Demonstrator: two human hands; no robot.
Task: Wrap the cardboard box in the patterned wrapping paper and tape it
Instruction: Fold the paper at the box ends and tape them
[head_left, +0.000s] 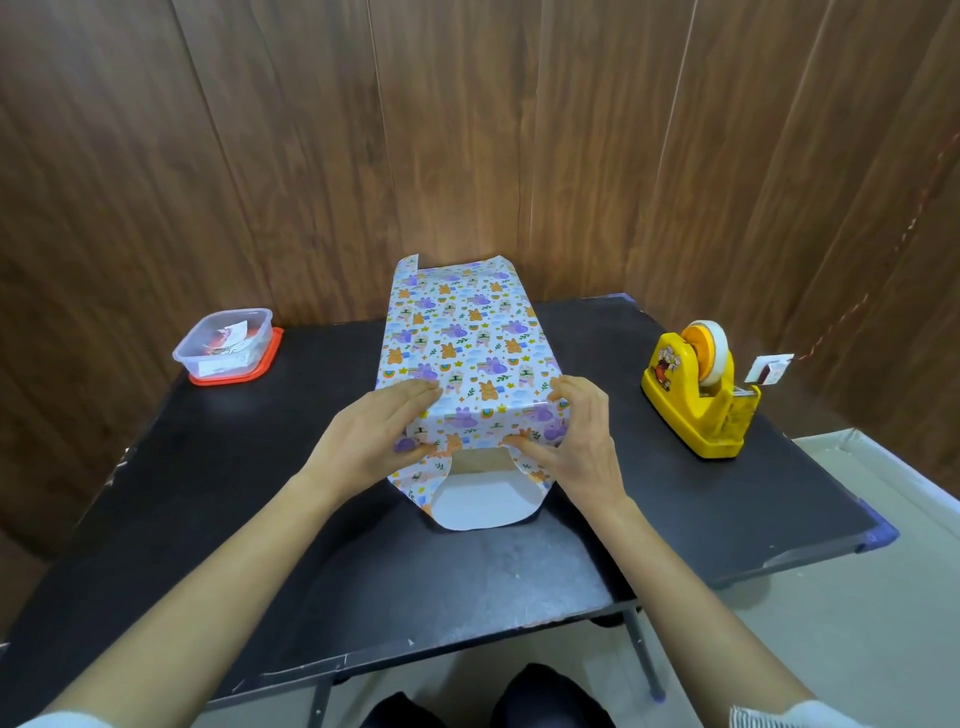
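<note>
1. The wood-panelled wall (519, 130) fills the back and both sides of the view.
2. In front of it stands the black table (208, 493), and everything sits on it.
3. Dead centre is the wrapping paper (462, 338), white with purple and orange cartoon animals. It lies over the top and sides of the long box, and its far end stands open.
4. At the near end a patch of the cardboard box (480, 462) shows, brown, framed by the folded-in paper. The white underside of the bottom flap lies flat on the table before it.
5. The left hand (374, 431) has its fingers laid on the top near corner and its thumb on the end face, pinching the paper between them.
6. The right hand (571, 441) mirrors it at the other corner, fingers bent over the top edge and thumb pressing the end flap.
7. Off to the right sits a yellow tape dispenser (696, 400) holding a roll of tape on an orange core. A cartoon sticker is on its side, its writing unreadable.
8. Far left sits a clear plastic container (223, 348) resting on its red lid. It holds red and white bits and a white slip, and its label is too small to read.
</note>
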